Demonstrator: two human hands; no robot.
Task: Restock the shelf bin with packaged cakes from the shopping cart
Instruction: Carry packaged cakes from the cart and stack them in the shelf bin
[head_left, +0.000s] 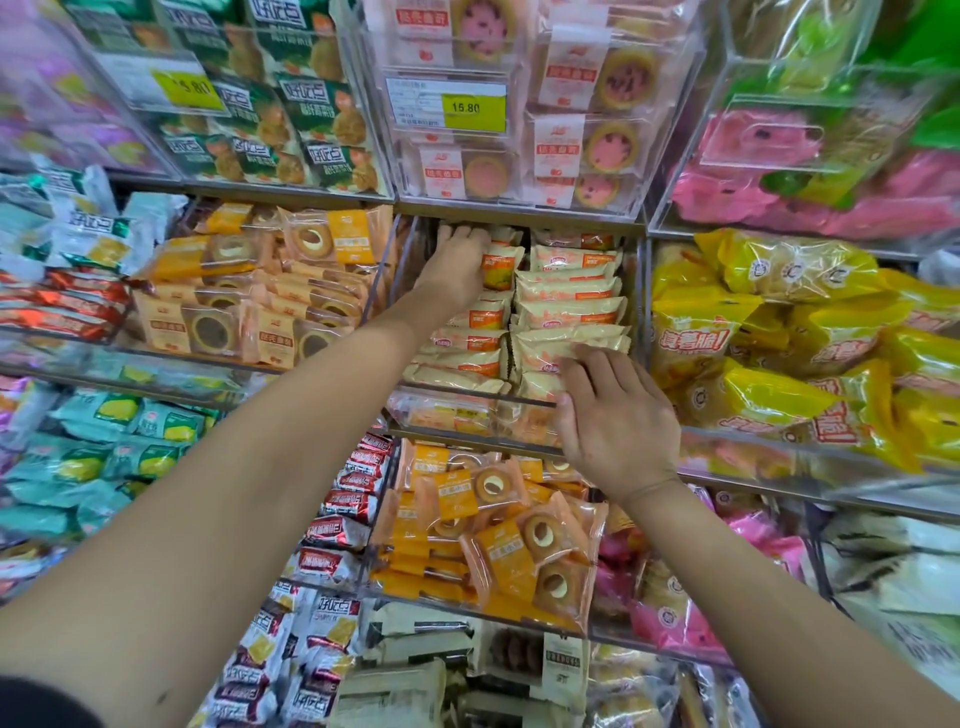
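While the shelving (519, 213) is filling the whole view with clear bins of wrapped snacks, I am looking down at both arms reaching into the middle bin (467, 397), the one sitting under the yellow price tag (472, 110) reading 15.80. That bin is holding the packaged cakes (569, 288), cream-coloured wrappers with orange print, lying in two stacked columns from the back of the bin to its clear front wall. To its left, a bin of ring cakes in orange packs (249, 291) is sitting beside it; to its right, yellow bags (769, 332) are crowding the next compartment.

I am seeing the left hand (457, 265) stretching deep into the back left of the bin, palm down, its fingers curling over the top edge of a cake pack standing at the rear of the left column; the fingertips are hidden behind the pack, so I cannot tell how firmly it is gripping. The right hand (613, 415) is resting at the front right of the bin, fingers (589, 358) lying fairly straight and spread, pressing down on the nearest pack of the right column, with the thumb dropping over the bin's front wall. No pack is being pinched by this hand.
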